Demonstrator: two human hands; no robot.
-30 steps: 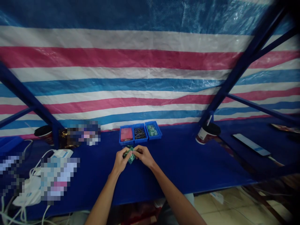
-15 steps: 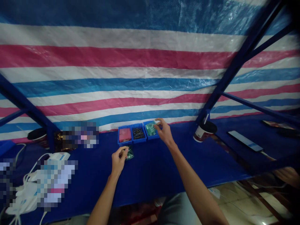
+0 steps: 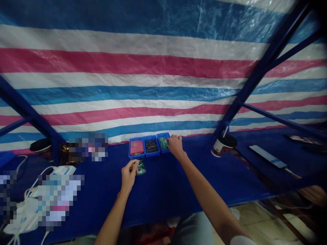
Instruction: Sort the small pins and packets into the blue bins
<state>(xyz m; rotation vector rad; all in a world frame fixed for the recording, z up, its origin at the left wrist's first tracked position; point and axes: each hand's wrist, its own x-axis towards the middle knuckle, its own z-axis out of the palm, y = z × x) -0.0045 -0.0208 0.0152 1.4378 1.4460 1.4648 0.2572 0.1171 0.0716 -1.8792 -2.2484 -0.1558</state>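
Note:
My left hand (image 3: pixel 129 172) is closed on a small green plastic bag (image 3: pixel 141 167), just in front of the blue bins; its fingers cover the bag's left part. At the bin (image 3: pixel 168 134) on the right of the row, which holds green plastic bags (image 3: pixel 163 142), is my right hand (image 3: pixel 175 145). Its fingers curl down over the bin's right side, and the tips are hidden, so whatever they grip cannot be made out. The middle bin holds dark screws (image 3: pixel 151 146). Flat pink pieces (image 3: pixel 137 147) fill the left bin.
A dark-lidded cup (image 3: pixel 222 145) stands right of the bins by a blue post. Further right lies a phone (image 3: pixel 267 156) with a cable. White power strips and cables (image 3: pixel 24 211) cover the left side. A striped tarp (image 3: pixel 143 78) hangs behind. Another person's hand (image 3: pixel 313 194) shows at right.
My right hand has turned and lowered at the right bin, with its fingers now curled down over the bin's side. My left hand stays almost in place with the green bag.

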